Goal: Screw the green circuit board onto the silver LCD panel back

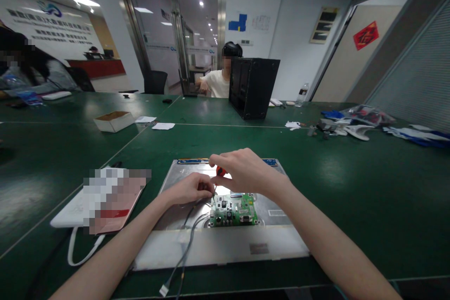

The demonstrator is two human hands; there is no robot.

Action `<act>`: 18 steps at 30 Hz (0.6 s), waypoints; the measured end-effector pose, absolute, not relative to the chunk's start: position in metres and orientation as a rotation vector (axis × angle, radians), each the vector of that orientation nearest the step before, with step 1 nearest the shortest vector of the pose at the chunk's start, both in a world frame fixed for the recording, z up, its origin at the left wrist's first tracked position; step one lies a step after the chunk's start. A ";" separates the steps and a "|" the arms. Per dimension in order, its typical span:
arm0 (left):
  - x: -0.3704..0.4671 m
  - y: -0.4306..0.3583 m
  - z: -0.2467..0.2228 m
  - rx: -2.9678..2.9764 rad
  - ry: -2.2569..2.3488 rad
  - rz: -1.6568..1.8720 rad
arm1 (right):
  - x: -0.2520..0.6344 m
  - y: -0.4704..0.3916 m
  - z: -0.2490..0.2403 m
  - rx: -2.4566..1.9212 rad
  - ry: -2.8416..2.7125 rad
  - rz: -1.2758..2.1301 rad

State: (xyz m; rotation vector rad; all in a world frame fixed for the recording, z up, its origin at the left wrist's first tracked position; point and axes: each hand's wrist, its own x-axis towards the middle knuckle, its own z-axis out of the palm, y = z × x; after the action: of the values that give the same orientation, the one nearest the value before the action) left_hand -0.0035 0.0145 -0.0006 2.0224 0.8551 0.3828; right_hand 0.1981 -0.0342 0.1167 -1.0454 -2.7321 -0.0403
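My right hand grips a red and black screwdriver, its thin shaft pointing down at the upper left corner of a green circuit board. Beside the shaft tip, my left hand has its fingers pinched together at that corner; what they hold, if anything, is too small to tell. The board lies on the silver back of a flat display panel. Dark and grey cables run from the board's left side toward the front edge, ending in a white connector.
Left of the panel lie a white device and a pink one with a white cable. Farther back are an open box, a black case and a seated person. Gloves and bagged items lie at the right.
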 end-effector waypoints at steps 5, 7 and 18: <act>-0.005 0.017 -0.005 2.029 0.819 0.375 | 0.201 -0.038 0.119 -0.980 -2.732 0.033; -0.005 0.017 -0.006 2.024 0.814 0.378 | 0.201 -0.038 0.119 -0.994 -2.731 0.032; -0.003 0.015 -0.003 1.991 0.850 0.378 | 0.199 -0.032 0.113 -1.112 -2.714 -0.133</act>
State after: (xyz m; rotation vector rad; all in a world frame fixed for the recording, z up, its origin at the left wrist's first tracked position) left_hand -0.0033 0.0147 -0.0029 1.9908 0.8504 0.3775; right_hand 0.1991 -0.0318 0.1134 -1.1124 -2.7140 -0.1332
